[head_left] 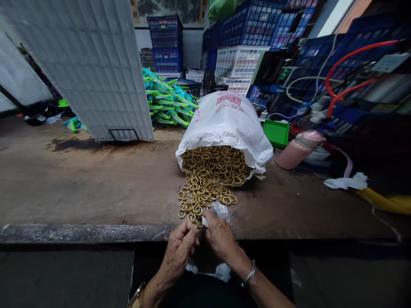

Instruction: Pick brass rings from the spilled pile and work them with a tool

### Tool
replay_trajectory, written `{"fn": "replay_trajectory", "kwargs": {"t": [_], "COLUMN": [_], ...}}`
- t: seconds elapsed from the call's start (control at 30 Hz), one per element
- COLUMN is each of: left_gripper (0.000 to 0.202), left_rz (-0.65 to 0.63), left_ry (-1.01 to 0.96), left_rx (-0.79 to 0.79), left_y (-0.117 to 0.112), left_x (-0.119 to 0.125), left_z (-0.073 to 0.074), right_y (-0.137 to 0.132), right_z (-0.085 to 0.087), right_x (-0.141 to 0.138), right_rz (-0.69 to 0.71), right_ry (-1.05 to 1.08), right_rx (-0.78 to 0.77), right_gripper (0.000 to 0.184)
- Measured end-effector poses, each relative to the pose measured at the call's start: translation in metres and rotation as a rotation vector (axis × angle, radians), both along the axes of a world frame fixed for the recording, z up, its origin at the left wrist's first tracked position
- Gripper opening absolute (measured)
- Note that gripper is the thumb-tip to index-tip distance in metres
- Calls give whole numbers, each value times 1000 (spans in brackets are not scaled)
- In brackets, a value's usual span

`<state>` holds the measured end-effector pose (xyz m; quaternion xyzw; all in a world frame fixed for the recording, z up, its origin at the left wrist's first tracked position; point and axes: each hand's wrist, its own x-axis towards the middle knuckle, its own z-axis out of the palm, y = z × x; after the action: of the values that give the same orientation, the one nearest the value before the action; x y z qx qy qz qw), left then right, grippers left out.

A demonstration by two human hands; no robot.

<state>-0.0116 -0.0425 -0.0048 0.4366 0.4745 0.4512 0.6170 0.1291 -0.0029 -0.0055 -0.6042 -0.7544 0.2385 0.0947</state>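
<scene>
Brass-coloured rings (pixel 199 196) spill from the open mouth of a white woven sack (pixel 227 122) lying on its side. They spread over the workbench (pixel 96 184) to its front edge. At that edge my left hand (pixel 180 248) pinches one ring between thumb and forefinger. My right hand (pixel 221 235) is closed close beside it, fingertips near the same ring. A small whitish piece shows at its thumb; whether that is a finger wrap or a held tool is unclear, and its fingertips are partly hidden.
A tall white padded panel (pixel 105 77) stands at left. Behind the sack lies a heap of green and blue pieces (pixel 170 98). To the right are a green tray (pixel 276 132), a pink bottle (pixel 298 149) and red hoses (pixel 337 72). Blue crates (pixel 250 23) are stacked behind.
</scene>
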Motion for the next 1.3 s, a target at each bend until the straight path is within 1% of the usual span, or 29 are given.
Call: {"fn": "replay_trajectory", "kwargs": {"t": [0.1, 0.17, 0.23, 0.3, 0.37, 0.53, 0.63, 0.77, 0.83, 0.9, 1.03, 1.1, 1.13, 1.2, 1.23, 1.3], "left_gripper": [29, 31, 32, 31, 28, 21, 26, 22, 24, 26, 31, 33, 33, 36, 37, 35], "left_rz": [-33, 5, 63, 94, 106, 118, 84, 79, 84, 83, 78, 55, 46, 48, 57, 84], "left_ry": [-137, -249, -329, -371, -388, -470, -557, -628, -595, -513, -268, -155, -112, -48, -22, 29], "left_rx": [-108, -208, -265, -270, -267, -307, -351, -407, -417, -392, -242, -192, -181, -184, -186, -146], "left_y": [-1, 1, 4, 7, 8, 10, 9, 11, 14, 16, 18, 18, 18, 17, 16, 15], "left_x": [1, 1, -1, -3, -5, -8, -12, -13, -9, -3, 8, 9, 9, 7, 7, 5], "left_z": [3, 3, 3, 2, 1, 0, 0, 0, -1, -1, 0, 1, 2, 3, 4, 3], "right_y": [10, 14, 16, 17, 18, 21, 24, 24, 21, 17, 5, 1, 0, 0, 1, 2], "right_z": [-8, -13, -16, -17, -16, -11, -12, -16, -15, -11, 1, 5, 5, 5, 4, 1], "right_x": [10, 14, 14, 10, 4, -3, 3, 17, 22, 24, 16, 10, 7, 3, 1, -2], "right_rz": [-111, -143, -159, -170, -179, -199, -203, -169, -135, -84, 53, 93, 95, 48, 6, -86], "right_ry": [-91, -107, -97, -93, -112, -161, -167, -77, 25, 146, 329, 389, 425, 505, 547, 627], "right_rx": [53, 112, 170, 212, 230, 205, 206, 255, 259, 234, 186, 174, 164, 115, 78, -3], "right_gripper": [31, 25, 16, 9, 8, 7, 11, 11, 13, 15, 17, 16, 13, 7, 8, 15]}}
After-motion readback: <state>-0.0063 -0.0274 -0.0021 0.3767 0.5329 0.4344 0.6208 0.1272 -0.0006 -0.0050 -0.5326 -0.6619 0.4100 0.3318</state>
